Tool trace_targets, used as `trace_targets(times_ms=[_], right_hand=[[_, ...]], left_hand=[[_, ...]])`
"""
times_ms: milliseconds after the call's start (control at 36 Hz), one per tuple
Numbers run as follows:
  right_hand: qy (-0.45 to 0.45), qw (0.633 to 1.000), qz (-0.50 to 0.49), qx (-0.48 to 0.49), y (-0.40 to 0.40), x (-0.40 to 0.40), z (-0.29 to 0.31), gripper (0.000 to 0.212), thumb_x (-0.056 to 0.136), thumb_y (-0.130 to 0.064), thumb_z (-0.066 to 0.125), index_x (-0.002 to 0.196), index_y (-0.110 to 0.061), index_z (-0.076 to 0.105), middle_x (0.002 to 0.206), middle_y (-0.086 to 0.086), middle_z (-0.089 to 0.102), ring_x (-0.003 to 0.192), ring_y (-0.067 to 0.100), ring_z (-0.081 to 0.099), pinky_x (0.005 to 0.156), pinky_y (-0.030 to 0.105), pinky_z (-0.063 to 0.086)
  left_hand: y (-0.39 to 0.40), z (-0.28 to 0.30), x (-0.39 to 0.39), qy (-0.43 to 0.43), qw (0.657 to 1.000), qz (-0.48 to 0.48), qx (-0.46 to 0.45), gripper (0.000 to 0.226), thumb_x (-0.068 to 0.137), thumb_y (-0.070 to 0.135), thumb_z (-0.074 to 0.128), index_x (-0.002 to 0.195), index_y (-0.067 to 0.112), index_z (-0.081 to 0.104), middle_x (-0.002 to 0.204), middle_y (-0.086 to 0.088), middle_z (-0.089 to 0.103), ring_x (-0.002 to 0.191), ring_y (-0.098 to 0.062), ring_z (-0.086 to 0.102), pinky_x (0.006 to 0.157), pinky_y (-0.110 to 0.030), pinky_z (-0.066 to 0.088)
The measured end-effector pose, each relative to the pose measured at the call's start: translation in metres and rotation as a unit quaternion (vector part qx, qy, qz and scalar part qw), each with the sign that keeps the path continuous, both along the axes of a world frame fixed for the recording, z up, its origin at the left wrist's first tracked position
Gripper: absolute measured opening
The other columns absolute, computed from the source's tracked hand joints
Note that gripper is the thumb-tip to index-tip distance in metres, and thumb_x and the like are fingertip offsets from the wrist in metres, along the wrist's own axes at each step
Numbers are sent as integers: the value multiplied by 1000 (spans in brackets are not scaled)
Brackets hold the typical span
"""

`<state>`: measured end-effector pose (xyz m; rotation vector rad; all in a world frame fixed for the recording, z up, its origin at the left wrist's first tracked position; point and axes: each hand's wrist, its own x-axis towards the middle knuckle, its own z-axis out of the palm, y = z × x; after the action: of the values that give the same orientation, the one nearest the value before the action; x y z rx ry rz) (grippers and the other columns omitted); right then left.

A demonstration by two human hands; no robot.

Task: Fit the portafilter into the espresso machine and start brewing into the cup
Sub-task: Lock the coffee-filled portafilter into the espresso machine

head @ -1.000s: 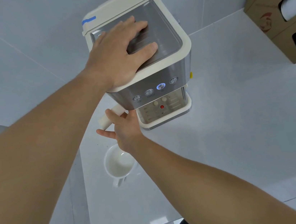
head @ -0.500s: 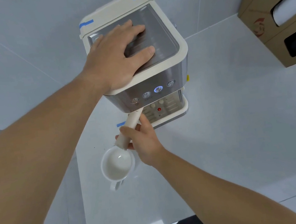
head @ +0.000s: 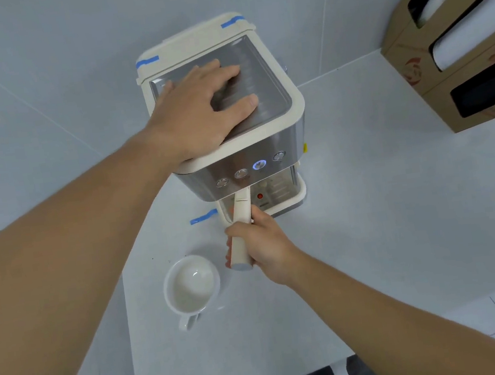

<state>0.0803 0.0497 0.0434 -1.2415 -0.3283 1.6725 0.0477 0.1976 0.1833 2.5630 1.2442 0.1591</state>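
The espresso machine (head: 231, 120) stays pinned under the flat, spread left hand (head: 198, 112) while the right hand (head: 259, 242), fist closed round the portafilter (head: 242, 229) handle, has swung it from far left to pointing forward — likely locked — leaving the cup (head: 191, 284) empty on the counter, not yet beneath.

Coffee corner: espresso machine (head: 231, 120), cardboard cup dispenser (head: 466, 42).

- Your left hand (head: 199, 115) lies flat, fingers spread, on top of the espresso machine (head: 266, 150).
- Your right hand (head: 259, 242) grips the cream portafilter (head: 242, 219) handle, which points toward you from under the machine's front.
- The white cup (head: 191, 284) stands on the counter (head: 385, 216), near-left of the handle.
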Motion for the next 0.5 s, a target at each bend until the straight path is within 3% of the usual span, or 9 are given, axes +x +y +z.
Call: trace_targets(times_ms=[139, 278, 389, 500], right_hand=[[26, 999, -23, -21, 2, -3, 6, 25, 88, 6, 53, 107, -10, 51, 72, 11, 51, 50, 22, 54, 55, 36, 56], [-22, 998, -13, -49, 5, -1, 7, 17, 87, 1, 55, 95, -13, 50, 68, 8, 50, 49, 21, 48, 48, 29, 48], [-82, 995, 23, -61, 7, 11, 6, 19, 86, -7, 64, 104, -8, 57, 63, 8, 51, 42, 20, 49, 44, 28, 48], [-114, 990, 66, -58, 6, 24, 8, 16, 84, 2, 61, 95, -9, 59, 63, 10, 50, 42, 20, 48, 44, 28, 47]], left_hand=[[-11, -4, 6, 15, 999, 17, 37, 78, 80, 78, 33, 149, 42, 31, 161, 10, 26, 150, -12, 17, 121, -50, 8], [-11, -4, 3, 31, 999, 5, 41, 78, 82, 77, 28, 152, 40, 27, 160, 12, 26, 149, -10, 17, 121, -49, 7], [-11, -4, 3, 35, 999, 11, 31, 76, 84, 76, 30, 152, 43, 23, 163, 13, 18, 152, -13, 9, 122, -49, 2], [-11, -5, 2, 32, 999, 10, 26, 78, 82, 78, 29, 152, 45, 23, 165, 13, 16, 153, -13, 7, 122, -49, 2]])
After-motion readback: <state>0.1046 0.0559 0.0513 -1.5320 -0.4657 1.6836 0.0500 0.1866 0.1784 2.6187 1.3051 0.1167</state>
